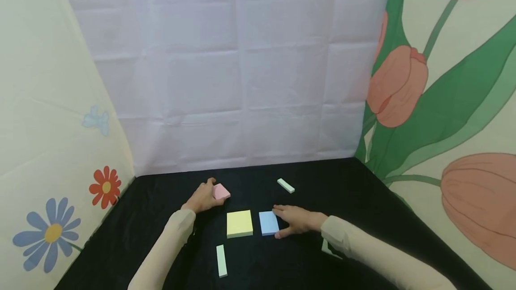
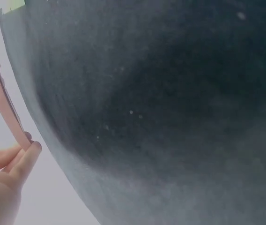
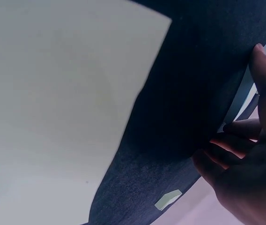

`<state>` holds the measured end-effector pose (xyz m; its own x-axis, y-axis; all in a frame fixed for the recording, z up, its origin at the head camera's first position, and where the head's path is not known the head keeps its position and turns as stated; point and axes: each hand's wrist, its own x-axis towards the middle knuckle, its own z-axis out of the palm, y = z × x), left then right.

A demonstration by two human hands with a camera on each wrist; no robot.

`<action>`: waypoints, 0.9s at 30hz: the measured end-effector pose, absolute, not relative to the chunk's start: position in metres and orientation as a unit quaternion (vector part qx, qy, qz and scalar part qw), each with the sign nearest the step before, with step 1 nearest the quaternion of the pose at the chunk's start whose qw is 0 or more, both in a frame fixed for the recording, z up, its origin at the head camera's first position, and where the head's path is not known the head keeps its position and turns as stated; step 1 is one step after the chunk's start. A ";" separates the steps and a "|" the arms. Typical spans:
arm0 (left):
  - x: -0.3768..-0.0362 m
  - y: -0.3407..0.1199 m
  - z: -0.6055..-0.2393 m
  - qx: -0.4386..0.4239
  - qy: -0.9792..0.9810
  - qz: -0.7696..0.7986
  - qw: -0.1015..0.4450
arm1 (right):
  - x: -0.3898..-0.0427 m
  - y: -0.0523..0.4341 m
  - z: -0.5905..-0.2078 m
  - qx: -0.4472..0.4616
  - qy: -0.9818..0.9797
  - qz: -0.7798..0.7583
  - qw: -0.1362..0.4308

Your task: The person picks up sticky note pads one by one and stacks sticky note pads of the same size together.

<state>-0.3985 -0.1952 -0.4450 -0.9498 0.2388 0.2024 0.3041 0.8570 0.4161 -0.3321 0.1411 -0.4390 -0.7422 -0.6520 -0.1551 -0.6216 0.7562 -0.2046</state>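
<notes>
My left hand (image 1: 204,197) pinches a pink sticky-note pad (image 1: 221,191) at the back left of the black cloth. In the left wrist view this pink pad (image 2: 6,108) appears edge-on between thumb and fingertips, against the white backdrop. My right hand (image 1: 296,219) grips a blue sticky-note pad (image 1: 268,223) at its right side, thumb by the near corner and fingers by the far one. The right wrist view has the same blue pad (image 3: 240,96) between thumb and fingers, partly hidden by the hand. Between the hands lies a larger yellow pad (image 1: 239,223), left of the blue one.
One pale green strip pad (image 1: 221,261) lies in front of the yellow pad, another strip (image 1: 286,185) farther back on the right. A pale green pad (image 1: 328,249) is mostly hidden under my right sleeve. Behind the black cloth (image 1: 258,191) hangs a white sheet (image 1: 242,79).
</notes>
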 end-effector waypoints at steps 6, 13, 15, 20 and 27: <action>-0.395 -0.193 -0.444 -0.143 -0.963 -0.222 0.061 | -0.330 0.141 -0.440 -0.339 0.932 -0.070 0.109; -0.391 -0.192 -0.441 -0.145 -0.962 -0.223 0.052 | -0.329 0.139 -0.441 -0.335 0.934 -0.073 0.104; -0.389 -0.193 -0.441 -0.148 -0.962 -0.223 0.048 | -0.328 0.139 -0.442 -0.336 0.933 -0.073 0.102; -0.384 -0.193 -0.440 -0.155 -0.963 -0.218 0.041 | -0.328 0.139 -0.443 -0.338 0.932 -0.075 0.102; -0.379 -0.189 -0.436 -0.175 -0.958 -0.220 0.047 | -0.331 0.141 -0.442 -0.333 0.933 -0.084 0.104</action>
<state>-0.3795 -0.1888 -0.4359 -0.9343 0.3152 0.1664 0.3562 0.8415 0.4062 -0.3308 0.1407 -0.4424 -0.7568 -0.6388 -0.1385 -0.6039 0.7644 -0.2260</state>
